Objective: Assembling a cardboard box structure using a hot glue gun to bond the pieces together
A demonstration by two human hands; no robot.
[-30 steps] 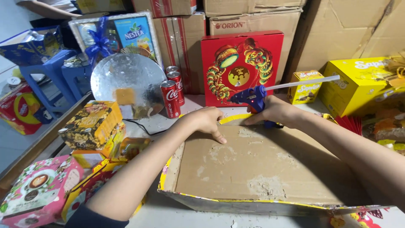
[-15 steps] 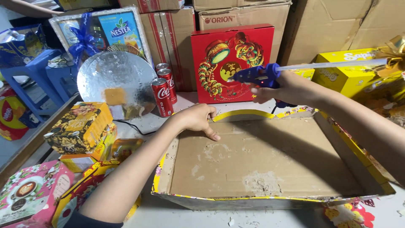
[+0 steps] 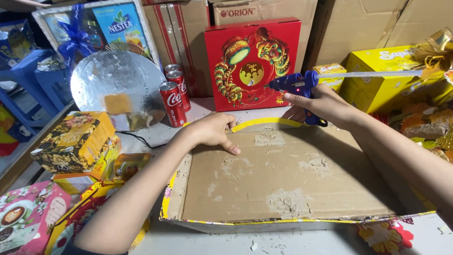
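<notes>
A shallow cardboard tray with yellow-edged walls is laid flat on the table; it serves as the landmark here. Its brown floor is bare and marked with pale patches of torn paper and dried residue.

The left hand is pressed on the tray's far left corner, palm down, fingers loosely curled, the forefinger stretched onto the floor. Nothing is gripped; the hand appears to be placed so as to steady the tray.

The right hand is held just above the tray's far rim and is closed around the handle of a blue glue gun. A long pale glue stick is seen projecting from the gun's back, pointing right. The nozzle is turned left, clear of the cardboard. A forefinger is laid along the body, apparently near the trigger; whether it is being pressed cannot be told.

Behind the tray, a red square box with a lion-dance print is propped upright against brown cartons. Left of it, beyond the tray's far left corner, two red drink cans are stood close together, with a round silver board leaned behind them. To the tray's left, patterned gift boxes are stacked. To its far right, a yellow box with a gold bow is placed.
</notes>
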